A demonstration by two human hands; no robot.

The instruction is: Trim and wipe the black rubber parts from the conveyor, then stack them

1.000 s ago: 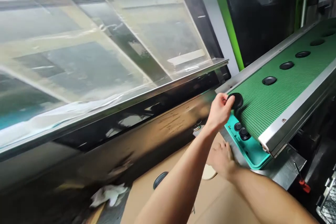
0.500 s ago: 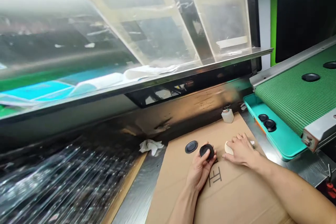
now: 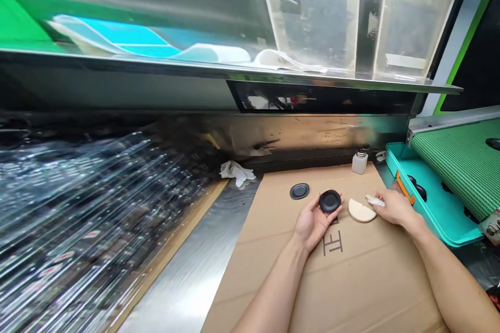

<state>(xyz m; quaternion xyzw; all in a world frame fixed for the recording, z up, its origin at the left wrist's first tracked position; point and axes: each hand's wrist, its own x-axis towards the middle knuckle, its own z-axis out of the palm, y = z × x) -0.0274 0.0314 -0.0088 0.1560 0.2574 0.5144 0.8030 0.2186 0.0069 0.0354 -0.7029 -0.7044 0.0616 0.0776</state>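
Note:
My left hand [image 3: 312,223] holds a black round cap-like part [image 3: 330,201] by its edge, its hollow side facing up. Pinched in the fingers of my right hand [image 3: 392,207] is a small white cloth or tissue [image 3: 374,201]. A cream-coloured pad [image 3: 361,211], round with one straight edge, lies on the cardboard between both hands. Up and to the left of my left hand, a second flat black round part [image 3: 299,191] rests on the cardboard sheet [image 3: 375,281].
A small whitish bottle [image 3: 359,162] stands at the sheet's back edge. At right, a teal tray [image 3: 441,226] with black parts sits below a green conveyor belt [image 3: 461,161]. Clear-wrapped packs [image 3: 89,234] and a crumpled white glove [image 3: 236,173] are at left.
My right hand has left the cream pad and moved right to grip the white cloth. My left thumb has shifted off the black part's face to its side. The camera view has turned left.

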